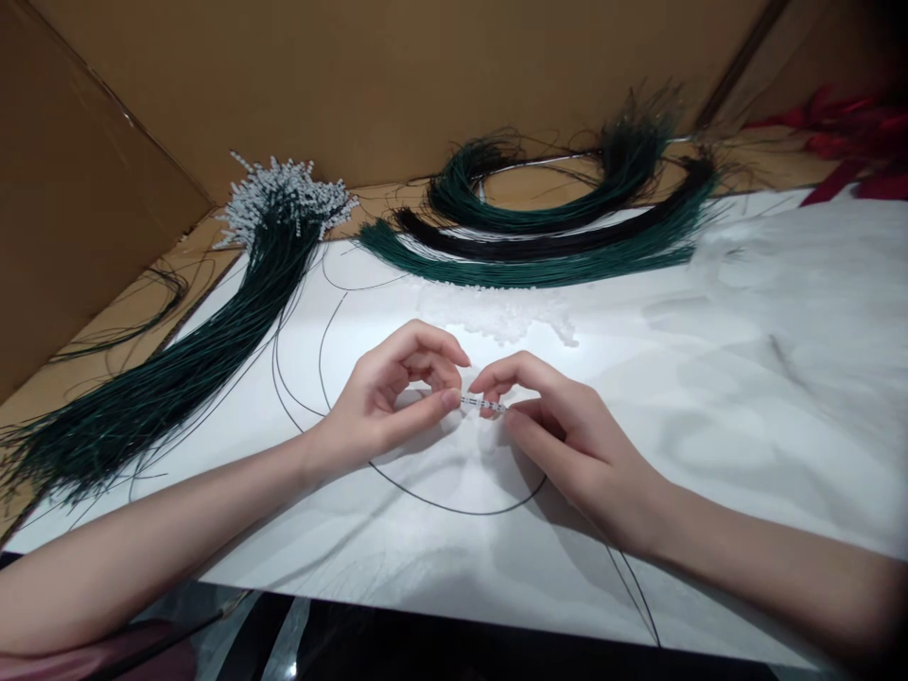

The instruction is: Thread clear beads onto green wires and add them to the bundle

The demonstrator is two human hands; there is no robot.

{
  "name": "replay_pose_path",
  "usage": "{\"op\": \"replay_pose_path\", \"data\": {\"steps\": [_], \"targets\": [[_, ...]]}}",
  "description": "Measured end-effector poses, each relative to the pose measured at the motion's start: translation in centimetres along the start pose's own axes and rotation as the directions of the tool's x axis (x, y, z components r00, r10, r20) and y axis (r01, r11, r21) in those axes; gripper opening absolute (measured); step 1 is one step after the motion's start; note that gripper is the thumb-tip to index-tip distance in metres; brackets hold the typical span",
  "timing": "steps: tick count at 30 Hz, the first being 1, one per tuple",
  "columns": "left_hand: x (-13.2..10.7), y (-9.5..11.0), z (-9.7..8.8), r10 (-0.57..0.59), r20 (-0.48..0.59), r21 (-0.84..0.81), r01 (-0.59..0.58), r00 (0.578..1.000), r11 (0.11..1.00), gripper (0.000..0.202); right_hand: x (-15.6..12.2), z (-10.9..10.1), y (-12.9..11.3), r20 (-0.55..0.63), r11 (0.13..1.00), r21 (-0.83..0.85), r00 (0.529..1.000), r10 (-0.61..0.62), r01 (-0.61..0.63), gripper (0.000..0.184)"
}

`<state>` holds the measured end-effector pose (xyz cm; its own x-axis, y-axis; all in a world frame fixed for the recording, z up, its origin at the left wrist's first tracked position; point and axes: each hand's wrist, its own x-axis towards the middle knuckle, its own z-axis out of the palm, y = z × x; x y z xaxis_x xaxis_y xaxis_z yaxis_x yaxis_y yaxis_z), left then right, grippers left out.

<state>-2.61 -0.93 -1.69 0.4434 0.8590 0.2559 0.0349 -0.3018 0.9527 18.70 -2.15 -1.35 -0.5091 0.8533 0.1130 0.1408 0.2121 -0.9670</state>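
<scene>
A short row of white beads on a dark wire (pixel 482 404) spans the gap between my two hands at the middle of the white sheet. My left hand (pixel 397 397) pinches its left end between thumb and fingers. At the right end, my right hand (pixel 567 435) closes thumb and fingers on the beaded part. A long thin dark wire (pixel 461 512) curves across the sheet below both hands. Just beyond my fingers lies a spread of loose white beads (pixel 511 314).
A large bundle of green wires with white beaded tips (pixel 213 350) lies at the left. Curved bundles of green and black wire (pixel 553 248) rest at the back. Red material (pixel 851 132) sits far right. Cardboard walls (pixel 397 85) rise behind the white sheet (pixel 724 416).
</scene>
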Motion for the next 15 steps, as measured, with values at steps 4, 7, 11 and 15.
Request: {"op": "replay_pose_path", "data": {"steps": [4,7,11,15], "targets": [[0.05,-0.06,-0.03,0.016,-0.003,0.012,-0.016,1.000,1.000,0.026,-0.03,0.07,0.08,0.014,1.000,0.022,1.000,0.017,-0.018,0.018],[0.10,-0.01,-0.09,0.021,0.003,0.003,-0.021,1.000,1.000,0.026,-0.04,0.07,0.15,0.026,0.998,0.039,0.999,0.040,-0.041,0.011],[0.14,0.10,-0.17,0.025,0.001,-0.005,-0.025,1.000,1.000,0.026,-0.09,0.03,0.07,0.015,0.997,0.062,0.999,0.052,-0.053,0.014],[0.15,0.09,-0.20,0.032,-0.006,-0.003,-0.032,0.999,0.999,0.027,-0.16,-0.01,0.03,-0.021,0.998,0.051,0.999,0.047,-0.046,0.019]]}}
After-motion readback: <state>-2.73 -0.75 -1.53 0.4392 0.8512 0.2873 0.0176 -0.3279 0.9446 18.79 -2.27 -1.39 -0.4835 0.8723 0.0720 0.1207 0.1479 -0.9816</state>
